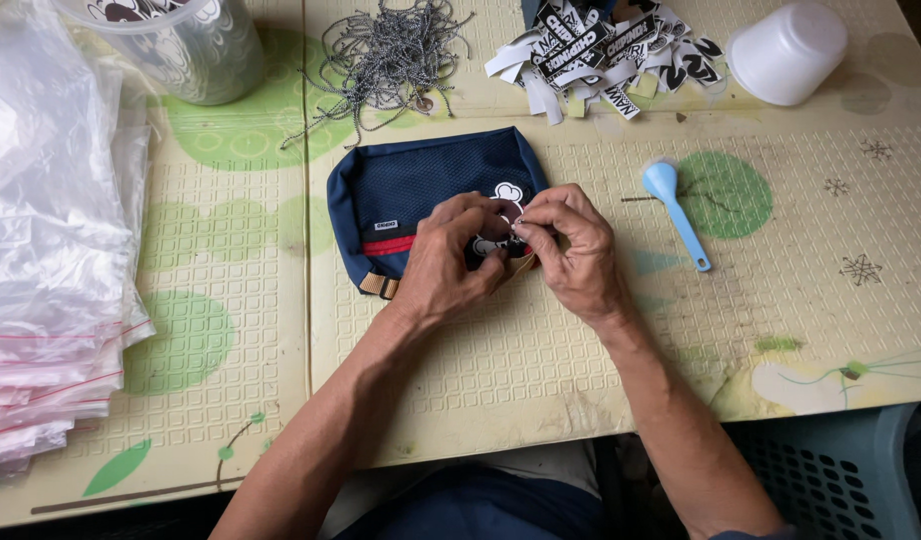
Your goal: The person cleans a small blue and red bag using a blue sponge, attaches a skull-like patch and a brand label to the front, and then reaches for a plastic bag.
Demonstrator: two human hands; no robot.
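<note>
A navy blue pouch [411, 185] with a mesh front and a red stripe lies on the patterned foam mat [601, 330]. Over its right end, my left hand [451, 255] and my right hand [576, 245] meet, fingertips pinched together on a small black-and-white tag [506, 195] at the pouch. What passes between the fingertips is too small to make out. A tan strap end [381, 285] pokes out at the pouch's lower left corner.
A pile of grey cords [386, 55] and a heap of black-and-white tags [611, 50] lie at the back. A white cup [786, 50] sits upside down at back right. A light blue spoon [676, 215] lies right of my hands. Clear plastic bags [46, 220] are stacked at left; a clear container [186, 45] stands behind them.
</note>
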